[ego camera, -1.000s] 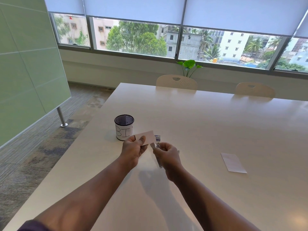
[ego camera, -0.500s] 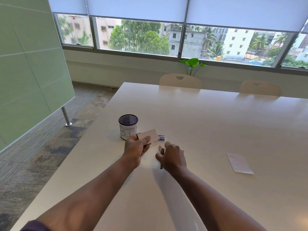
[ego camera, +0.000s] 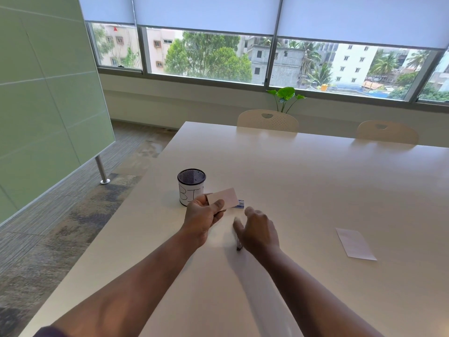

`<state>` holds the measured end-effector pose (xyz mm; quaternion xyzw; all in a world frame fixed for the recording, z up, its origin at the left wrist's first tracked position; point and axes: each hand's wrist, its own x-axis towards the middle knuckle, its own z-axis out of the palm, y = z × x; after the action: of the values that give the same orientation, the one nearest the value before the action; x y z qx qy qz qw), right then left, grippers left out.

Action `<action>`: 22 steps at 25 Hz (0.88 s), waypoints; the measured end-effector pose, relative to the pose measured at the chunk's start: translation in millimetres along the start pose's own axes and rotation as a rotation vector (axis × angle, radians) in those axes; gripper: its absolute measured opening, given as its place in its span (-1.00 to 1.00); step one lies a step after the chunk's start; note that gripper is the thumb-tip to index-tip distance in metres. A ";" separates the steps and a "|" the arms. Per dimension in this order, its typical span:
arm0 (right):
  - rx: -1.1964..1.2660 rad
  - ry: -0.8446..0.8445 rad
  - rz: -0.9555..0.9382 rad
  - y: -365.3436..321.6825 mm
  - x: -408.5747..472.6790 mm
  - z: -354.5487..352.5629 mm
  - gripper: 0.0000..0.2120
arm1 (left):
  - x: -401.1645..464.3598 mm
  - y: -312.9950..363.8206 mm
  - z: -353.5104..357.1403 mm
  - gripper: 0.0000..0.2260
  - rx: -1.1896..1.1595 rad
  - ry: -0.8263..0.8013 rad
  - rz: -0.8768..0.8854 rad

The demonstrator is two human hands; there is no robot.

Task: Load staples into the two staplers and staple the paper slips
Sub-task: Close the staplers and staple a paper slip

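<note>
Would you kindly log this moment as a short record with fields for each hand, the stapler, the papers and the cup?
left hand: pinches a paper slip above the table
right hand: open, fingers spread over the stapler
stapler: lies on the table, mostly hidden by the right hand
second slip: flat on the table, to the right
mesh cup: upright, beyond the left hand
small box: behind the held slip

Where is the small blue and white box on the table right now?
The small blue and white box lies on the white table, right of the black mesh cup, partly hidden behind the paper slip in the left hand.
</note>
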<state>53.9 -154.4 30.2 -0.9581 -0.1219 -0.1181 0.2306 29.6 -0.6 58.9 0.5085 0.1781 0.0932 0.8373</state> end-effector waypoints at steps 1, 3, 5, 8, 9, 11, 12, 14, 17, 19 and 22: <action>0.102 0.018 0.054 -1.0 0.8 -7.3 -0.73 | -1.0 1.9 1.0 -0.86 0.016 -0.033 0.019; 0.528 0.001 0.244 -4.6 5.1 -24.2 -0.79 | -4.1 5.4 3.6 -0.84 0.065 -0.113 0.077; 1.062 -0.119 0.449 -8.5 7.8 -43.2 -0.71 | -8.1 8.6 7.7 -0.84 0.149 -0.181 0.156; 1.411 -0.264 0.511 -9.5 9.7 -67.3 -0.69 | -13.5 15.5 15.0 -0.82 0.273 -0.245 0.265; 1.453 -0.261 0.486 -9.3 10.2 -72.8 -0.76 | -15.7 18.8 17.4 -0.80 0.312 -0.266 0.293; 1.461 -0.207 0.427 -8.4 11.0 -81.1 -0.87 | -19.4 24.9 20.6 -0.73 0.354 -0.320 0.320; 1.442 -0.174 0.398 -7.9 11.1 -83.9 -0.87 | -20.5 27.0 21.3 -0.69 0.359 -0.346 0.313; 1.404 -0.110 0.343 -6.7 11.1 -89.9 -0.83 | -22.6 30.3 21.4 -0.61 0.328 -0.396 0.263; 1.383 -0.076 0.279 -4.8 11.5 -97.0 -0.84 | -25.5 37.9 21.2 -0.65 0.204 -0.456 0.170; 1.372 -0.096 0.255 -6.2 10.7 -99.6 -0.87 | -27.3 44.1 22.8 -0.72 0.146 -0.437 0.134; 1.388 -0.106 0.273 -10.2 9.3 -98.9 -0.91 | -31.7 51.1 27.2 -0.81 0.201 -0.355 0.100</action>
<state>42.9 -190.4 122.7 -0.6010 -0.0591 0.0636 0.7945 12.5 -9.8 121.9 0.6061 0.0107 0.0252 0.7949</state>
